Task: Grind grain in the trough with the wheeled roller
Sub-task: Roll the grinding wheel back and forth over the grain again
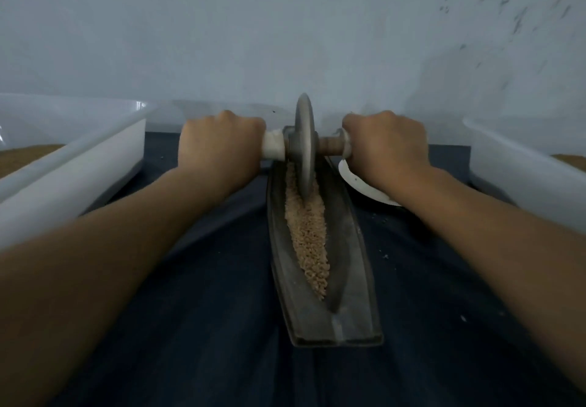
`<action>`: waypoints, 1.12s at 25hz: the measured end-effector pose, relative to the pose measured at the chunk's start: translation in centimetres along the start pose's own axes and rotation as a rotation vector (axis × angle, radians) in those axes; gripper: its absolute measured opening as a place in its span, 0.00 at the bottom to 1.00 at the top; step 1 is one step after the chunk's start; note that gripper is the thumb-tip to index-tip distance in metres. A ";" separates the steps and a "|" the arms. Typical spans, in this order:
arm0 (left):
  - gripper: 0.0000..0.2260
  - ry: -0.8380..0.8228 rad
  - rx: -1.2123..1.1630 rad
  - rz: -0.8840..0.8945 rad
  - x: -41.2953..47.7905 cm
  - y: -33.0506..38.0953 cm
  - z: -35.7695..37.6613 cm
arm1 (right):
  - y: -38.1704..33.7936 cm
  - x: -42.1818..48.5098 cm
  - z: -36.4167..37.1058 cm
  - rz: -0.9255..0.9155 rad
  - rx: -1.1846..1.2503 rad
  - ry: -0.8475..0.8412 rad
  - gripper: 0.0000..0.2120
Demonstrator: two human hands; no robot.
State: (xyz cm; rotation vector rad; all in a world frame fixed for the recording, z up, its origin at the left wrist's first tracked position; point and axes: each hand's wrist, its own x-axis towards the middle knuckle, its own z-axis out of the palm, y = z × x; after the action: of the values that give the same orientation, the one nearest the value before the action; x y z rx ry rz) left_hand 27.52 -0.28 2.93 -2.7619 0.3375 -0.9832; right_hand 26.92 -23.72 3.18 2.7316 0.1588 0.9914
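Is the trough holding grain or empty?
Holding grain: a tan strip lies along the groove of the trough, from under the wheeled roller nearly to the near end.

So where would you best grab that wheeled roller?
By the axle handles either side of its upright disc, one hand on each from above, as the left hand and right hand do here. The disc's rim sits down in the narrow trough among grain.

Left hand (222, 146), right hand (385, 143) grip roller (304, 146) handles mid-frame; wheel upright in grain (307, 235), trough (345, 279) centre.
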 end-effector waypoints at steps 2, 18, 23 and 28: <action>0.04 0.015 -0.006 -0.012 0.9 0.0 0.2 | -0.2 0.9 0.5 0.019 0.000 0.007 0.05; 0.02 -0.027 0.019 0.058 -1.9 -0.1 -1.7 | 0.3 -2.7 -2.1 -0.022 -0.007 -0.047 0.06; 0.05 -0.045 0.006 0.018 1.3 0.0 -0.5 | 0.1 0.3 0.6 0.058 0.006 0.017 0.04; 0.07 -0.031 -0.054 0.108 -4.8 -0.3 -4.4 | 0.4 -5.3 -4.8 -0.075 0.060 -0.086 0.12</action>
State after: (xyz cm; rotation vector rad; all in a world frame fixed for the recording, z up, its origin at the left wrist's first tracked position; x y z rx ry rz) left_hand 21.15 0.87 3.47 -2.7703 0.5092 -0.9180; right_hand 19.75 -24.19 3.55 2.7938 0.2786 0.8609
